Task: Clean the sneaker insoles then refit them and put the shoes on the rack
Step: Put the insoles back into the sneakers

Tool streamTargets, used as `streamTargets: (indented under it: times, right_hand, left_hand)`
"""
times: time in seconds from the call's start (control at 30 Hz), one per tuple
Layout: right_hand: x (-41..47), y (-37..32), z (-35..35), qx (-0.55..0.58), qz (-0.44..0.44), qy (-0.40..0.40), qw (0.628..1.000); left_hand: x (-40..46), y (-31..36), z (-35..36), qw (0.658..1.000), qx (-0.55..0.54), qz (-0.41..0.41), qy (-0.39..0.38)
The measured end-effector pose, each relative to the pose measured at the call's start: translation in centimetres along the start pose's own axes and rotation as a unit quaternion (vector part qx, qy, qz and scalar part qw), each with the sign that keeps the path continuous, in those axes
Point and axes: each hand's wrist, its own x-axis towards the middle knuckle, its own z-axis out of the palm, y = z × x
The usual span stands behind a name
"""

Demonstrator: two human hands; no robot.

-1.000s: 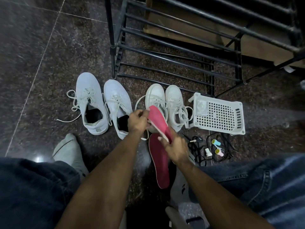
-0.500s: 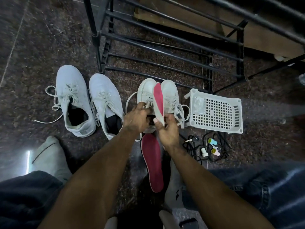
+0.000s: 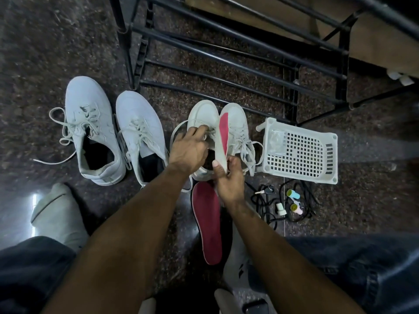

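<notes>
Red insole [image 3: 223,134] edgewise over sneaker [image 3: 204,123]

Both forearms are bare to the elbow, with no sleeves, rings or watch showing. Dark blue denim jeans [image 3: 362,268] cover the legs, and light grey socks [image 3: 57,214] cover the feet.

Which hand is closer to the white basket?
The right hand. It grips the insole just left of the basket, with one shoe's laces between. The left hand is farther left, on the other small shoe.
</notes>
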Motion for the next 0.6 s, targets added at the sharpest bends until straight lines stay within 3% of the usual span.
streamTargets:
  times: [0.07, 0.13, 0.23, 0.43, 0.5, 0.6]
  right_hand:
    - [0.1, 0.1, -0.2, 0.008, 0.008, -0.001, 1.0]
    - [0.3, 0.0, -0.6, 0.01, 0.013, -0.001, 1.0]
    - [0.6, -0.2, -1.1, -0.004, 0.007, -0.018, 1.0]
    - [0.4, -1.4, -2.2, -0.061, 0.008, -0.039, 0.997]
    - [-0.4, -2.4, -3.4, -0.171, -0.006, -0.024, 0.985]
    - [-1.8, -3.6, -6.0, -0.38, -0.016, -0.024, 0.925]
  left_hand:
    - [0.1, -1.4, 0.0, 0.995, -0.02, 0.088, 0.052]
    - [0.4, -2.0, -0.3, 0.992, -0.02, 0.121, 0.035]
    - [0.9, -1.8, -1.0, 0.996, -0.008, 0.071, -0.052]
    - [2.8, -1.5, -2.4, 0.996, -0.048, 0.025, -0.07]
    - [3.1, -1.7, -2.2, 0.993, -0.075, -0.008, -0.085]
    - [3.4, -2.0, -1.7, 0.988, -0.116, -0.037, -0.097]
